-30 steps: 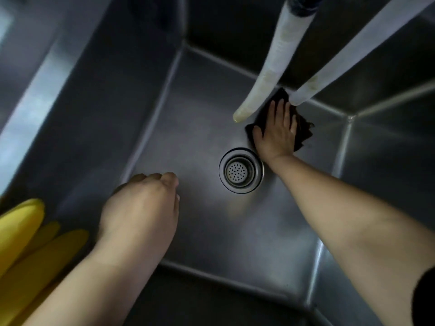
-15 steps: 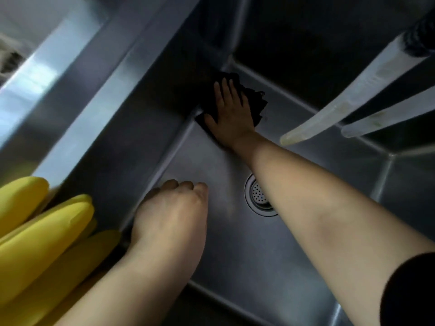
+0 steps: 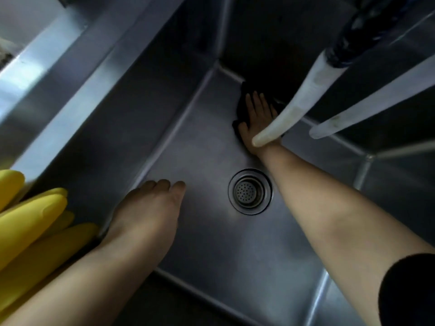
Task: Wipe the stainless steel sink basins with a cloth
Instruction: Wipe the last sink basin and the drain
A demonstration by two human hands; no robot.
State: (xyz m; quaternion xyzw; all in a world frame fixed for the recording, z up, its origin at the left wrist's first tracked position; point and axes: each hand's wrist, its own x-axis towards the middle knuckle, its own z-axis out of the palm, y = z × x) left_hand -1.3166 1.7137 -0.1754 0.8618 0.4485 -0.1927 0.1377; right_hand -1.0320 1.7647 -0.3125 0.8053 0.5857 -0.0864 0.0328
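Observation:
I look down into a deep stainless steel sink basin [image 3: 202, 243] with a round drain strainer [image 3: 250, 191] in its floor. A dark cloth [image 3: 240, 108] lies on the floor against the back wall. My right hand [image 3: 257, 118] presses flat on it with straight fingers, partly hidden by a pale hose. My left hand [image 3: 147, 214] hangs over the near left part of the basin, fingers loosely curled, holding nothing.
Two pale translucent hoses [image 3: 294, 109] [image 3: 367, 107] hang down into the basin from the upper right. Yellow rubber gloves [image 3: 28, 231] lie on the left rim. A steel ledge [image 3: 54, 57] runs along the left side.
My right hand has slid the cloth from the back left corner to the right along the back wall, ending under the nearer hose. The left hand has stayed near the left wall.

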